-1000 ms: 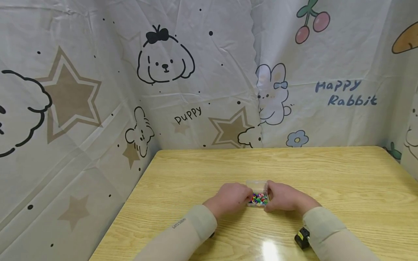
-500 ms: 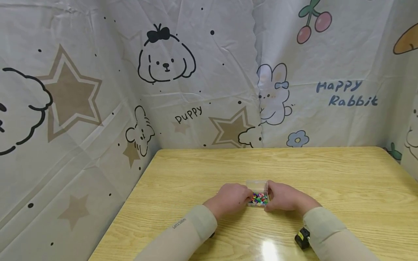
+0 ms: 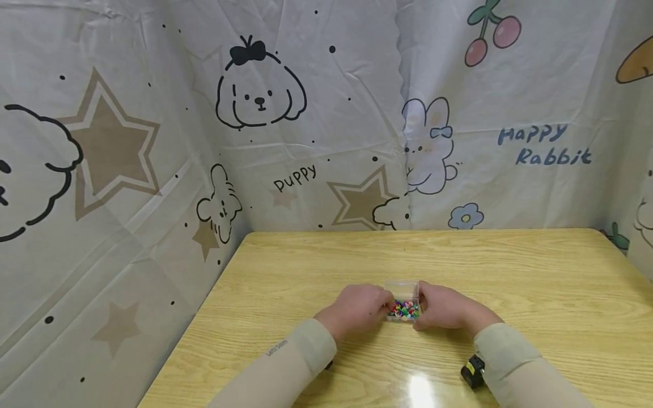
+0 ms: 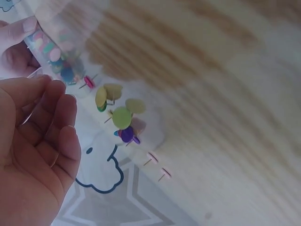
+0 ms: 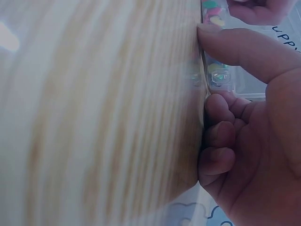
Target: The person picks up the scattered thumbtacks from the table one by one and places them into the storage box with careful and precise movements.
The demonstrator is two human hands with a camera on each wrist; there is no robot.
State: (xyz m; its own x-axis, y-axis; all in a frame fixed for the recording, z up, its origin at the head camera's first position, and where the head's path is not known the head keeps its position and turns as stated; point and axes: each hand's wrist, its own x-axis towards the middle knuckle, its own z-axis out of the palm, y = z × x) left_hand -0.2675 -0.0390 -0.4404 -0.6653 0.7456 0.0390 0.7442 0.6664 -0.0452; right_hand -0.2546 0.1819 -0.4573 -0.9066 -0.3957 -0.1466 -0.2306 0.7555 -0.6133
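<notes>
The person's right hand [image 3: 445,306] gripped the right end of a small clear plastic box [image 3: 400,320], thumb along its near side. The left hand [image 3: 357,309] was at the box's left end with its fingers bent; whether they pinched anything could not be told. The box sat between the two hands, its hinged clear lid [image 3: 402,289] raised at the back, and held a heap of multicoloured, flat round-headed metal pins [image 3: 405,310].

In the left wrist view, loose pins trailed across the surface near that hand's fingertips: a bright pink pin [image 4: 89,82] nearest the box, then a yellow pin [image 4: 101,95], a light green pin [image 4: 122,117], a purple pin [image 4: 127,134] and two pale pink pins [image 4: 151,157].

Small dark lettering on the cream left sleeve [image 3: 285,362] seemed to read "Lets Slim", too small to be sure. Beside the cream right sleeve [image 3: 515,362] was a black device [image 3: 473,372] with a yellow mark.

The surface [image 3: 306,260] was glossy, yellow-brown and wood-grained. Behind it hung a pale printed cloth [image 3: 347,113], reading "puppy" below a dog's head [image 3: 260,85] and "Happy Rabbit" in blue beside a white rabbit [image 3: 428,150].
</notes>
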